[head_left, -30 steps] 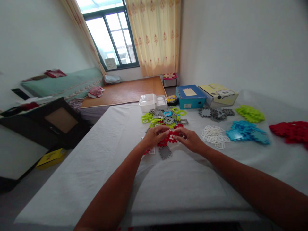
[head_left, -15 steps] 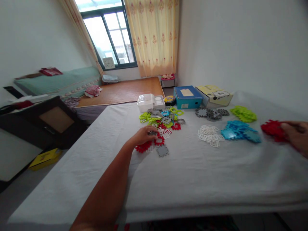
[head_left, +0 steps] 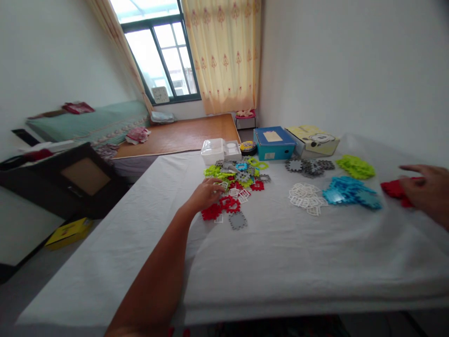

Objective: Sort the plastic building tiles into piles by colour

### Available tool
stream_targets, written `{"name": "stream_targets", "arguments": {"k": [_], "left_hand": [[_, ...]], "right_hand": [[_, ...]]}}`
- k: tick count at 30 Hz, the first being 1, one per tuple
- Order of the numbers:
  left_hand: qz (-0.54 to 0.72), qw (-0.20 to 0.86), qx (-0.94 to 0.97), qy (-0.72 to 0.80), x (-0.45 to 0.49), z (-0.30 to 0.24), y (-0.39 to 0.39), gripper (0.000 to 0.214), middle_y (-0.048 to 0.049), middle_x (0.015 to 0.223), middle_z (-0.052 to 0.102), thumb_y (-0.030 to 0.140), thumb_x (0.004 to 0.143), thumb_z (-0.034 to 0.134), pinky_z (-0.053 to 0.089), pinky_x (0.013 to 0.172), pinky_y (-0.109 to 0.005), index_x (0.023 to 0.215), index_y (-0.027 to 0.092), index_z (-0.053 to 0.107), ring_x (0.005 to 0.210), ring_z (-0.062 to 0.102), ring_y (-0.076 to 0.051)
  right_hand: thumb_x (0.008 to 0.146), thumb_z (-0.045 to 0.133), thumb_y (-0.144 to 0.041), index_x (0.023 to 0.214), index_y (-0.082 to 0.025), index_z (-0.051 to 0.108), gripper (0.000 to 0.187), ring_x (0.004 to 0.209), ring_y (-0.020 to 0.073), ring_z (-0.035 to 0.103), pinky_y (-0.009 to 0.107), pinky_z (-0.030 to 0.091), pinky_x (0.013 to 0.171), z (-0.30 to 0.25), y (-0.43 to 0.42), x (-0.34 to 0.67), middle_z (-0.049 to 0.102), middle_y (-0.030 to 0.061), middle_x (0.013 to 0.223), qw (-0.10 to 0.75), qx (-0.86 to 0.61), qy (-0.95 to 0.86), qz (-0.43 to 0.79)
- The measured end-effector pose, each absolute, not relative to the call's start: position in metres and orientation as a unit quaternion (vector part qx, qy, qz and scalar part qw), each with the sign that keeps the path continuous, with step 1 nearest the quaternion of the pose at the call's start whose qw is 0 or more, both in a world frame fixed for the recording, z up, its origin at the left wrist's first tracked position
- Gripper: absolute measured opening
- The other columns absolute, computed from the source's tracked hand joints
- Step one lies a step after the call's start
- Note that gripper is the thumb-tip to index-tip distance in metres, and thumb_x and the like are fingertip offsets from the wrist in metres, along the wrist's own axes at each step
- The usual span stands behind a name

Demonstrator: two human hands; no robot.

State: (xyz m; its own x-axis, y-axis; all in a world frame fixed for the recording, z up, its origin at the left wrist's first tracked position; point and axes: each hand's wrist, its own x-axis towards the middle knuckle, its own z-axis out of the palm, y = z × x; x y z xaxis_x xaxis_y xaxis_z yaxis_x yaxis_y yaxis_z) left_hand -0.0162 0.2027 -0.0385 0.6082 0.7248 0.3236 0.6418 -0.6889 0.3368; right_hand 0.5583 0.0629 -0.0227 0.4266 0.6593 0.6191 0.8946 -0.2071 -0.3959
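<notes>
My left hand (head_left: 206, 194) is at the near left edge of a mixed pile of notched plastic building tiles (head_left: 242, 176), fingers bent together. A white lattice piece (head_left: 225, 186) shows at its fingertips; whether it is gripped is hard to see. Red tiles (head_left: 212, 212) lie just below that hand, with a grey tile (head_left: 237, 220) beside them. At the far right my right hand (head_left: 428, 191) is open, thumb and forefinger apart, over a heap of red tiles (head_left: 393, 188) partly hidden by it.
Sorted heaps of white lattice pieces (head_left: 306, 196), blue tiles (head_left: 351, 191), lime tiles (head_left: 355, 167) and grey tiles (head_left: 308, 166) lie on the white cloth (head_left: 280, 262). Behind stand a blue box (head_left: 274, 144), a yellow box (head_left: 315, 142), a clear container (head_left: 213, 150) and a round tin (head_left: 248, 148).
My right hand has let go of the red tiles, which now lie on the cloth. My left hand has moved up and left, away from the red tiles toward the mixed pile.
</notes>
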Motion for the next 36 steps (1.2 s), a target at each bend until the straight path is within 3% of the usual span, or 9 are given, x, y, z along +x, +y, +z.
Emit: {"name": "stream_targets", "arguments": {"k": [3, 7, 11, 17, 20, 26, 31, 36], "left_hand": [[0.176, 0.055, 0.91, 0.37, -0.006, -0.037, 0.194, 0.018, -0.0043, 0.126, 0.059, 0.039, 0.083, 0.064, 0.034, 0.107, -0.045, 0.092, 0.028, 0.074, 0.122, 0.048, -0.027], [0.099, 0.056, 0.924, 0.366, 0.001, -0.037, 0.188, 0.036, -0.0044, 0.115, 0.064, 0.054, 0.072, 0.073, 0.035, 0.103, -0.041, 0.098, 0.028, 0.073, 0.115, 0.051, -0.027], [0.068, 0.072, 0.927, 0.363, 0.002, -0.037, 0.188, 0.038, -0.0057, 0.105, 0.067, 0.051, 0.073, 0.073, 0.039, 0.094, -0.035, 0.101, 0.027, 0.071, 0.106, 0.056, -0.026], [0.055, 0.105, 0.912, 0.392, 0.001, -0.039, 0.194, 0.039, -0.0057, 0.107, 0.065, 0.042, 0.066, 0.077, 0.045, 0.088, -0.034, 0.099, 0.025, 0.067, 0.102, 0.059, -0.026], [0.068, 0.124, 0.901, 0.411, -0.001, -0.041, 0.199, 0.042, -0.0065, 0.112, 0.064, 0.04, 0.064, 0.077, 0.047, 0.088, -0.036, 0.101, 0.024, 0.066, 0.103, 0.06, -0.027], [0.19, 0.121, 0.906, 0.359, 0.007, -0.044, 0.201, 0.028, -0.0069, 0.12, 0.06, 0.043, 0.077, 0.068, 0.047, 0.096, -0.039, 0.097, 0.024, 0.063, 0.11, 0.058, -0.025], [0.251, 0.077, 0.93, 0.256, 0.052, -0.052, 0.171, 0.027, -0.0078, 0.12, 0.06, 0.036, 0.081, 0.068, 0.051, 0.091, -0.038, 0.102, 0.023, 0.057, 0.112, 0.057, -0.024], [0.237, 0.014, 0.946, 0.219, 0.075, -0.063, 0.15, 0.045, -0.0085, 0.125, 0.059, 0.037, 0.083, 0.068, 0.05, 0.095, -0.039, 0.123, 0.024, 0.053, 0.115, 0.056, -0.025]], "right_hand": [[0.085, 0.051, -0.039, 0.107, -0.033, 0.065, 0.026, 0.085, 0.0238, 0.062, 0.043, 0.048, 0.078, -0.031, 0.106, 0.505, 0.063, 0.0135, 0.116, 0.362, -0.682, -0.621, -0.135], [0.084, 0.05, -0.034, 0.108, -0.029, 0.064, 0.028, 0.087, 0.0233, 0.062, 0.037, 0.052, 0.069, -0.03, 0.122, 0.409, 0.062, 0.008, 0.121, 0.355, -0.573, -0.739, 0.013], [0.088, 0.048, -0.025, 0.112, -0.024, 0.063, 0.028, 0.071, 0.0146, 0.062, 0.033, 0.053, 0.073, -0.046, 0.123, 0.334, 0.064, 0.0079, 0.117, 0.323, -0.467, -0.816, 0.11], [0.09, 0.049, -0.017, 0.111, -0.023, 0.064, 0.027, 0.105, 0.0184, 0.062, 0.032, 0.049, 0.09, -0.085, 0.124, 0.3, 0.066, 0.0065, 0.114, 0.291, -0.417, -0.855, 0.099], [0.09, 0.049, -0.016, 0.109, -0.021, 0.065, 0.025, 0.106, 0.0178, 0.061, 0.03, 0.048, 0.092, -0.09, 0.122, 0.304, 0.067, 0.0067, 0.112, 0.29, -0.415, -0.856, 0.104], [0.092, 0.05, -0.023, 0.113, -0.022, 0.063, 0.024, 0.087, 0.0155, 0.064, 0.028, 0.049, 0.082, -0.08, 0.12, 0.302, 0.068, 0.0065, 0.11, 0.355, -0.457, -0.795, 0.181], [0.09, 0.056, -0.039, 0.13, -0.019, 0.048, 0.045, 0.076, 0.0143, 0.064, 0.027, 0.049, 0.068, -0.073, 0.118, 0.286, 0.069, 0.0091, 0.11, 0.386, -0.453, -0.724, 0.35], [0.087, 0.06, -0.034, 0.109, -0.025, 0.058, 0.025, 0.077, 0.0175, 0.065, 0.03, 0.05, 0.069, -0.077, 0.123, 0.292, 0.07, -0.0002, 0.087, 0.398, -0.437, -0.729, 0.344]]}}
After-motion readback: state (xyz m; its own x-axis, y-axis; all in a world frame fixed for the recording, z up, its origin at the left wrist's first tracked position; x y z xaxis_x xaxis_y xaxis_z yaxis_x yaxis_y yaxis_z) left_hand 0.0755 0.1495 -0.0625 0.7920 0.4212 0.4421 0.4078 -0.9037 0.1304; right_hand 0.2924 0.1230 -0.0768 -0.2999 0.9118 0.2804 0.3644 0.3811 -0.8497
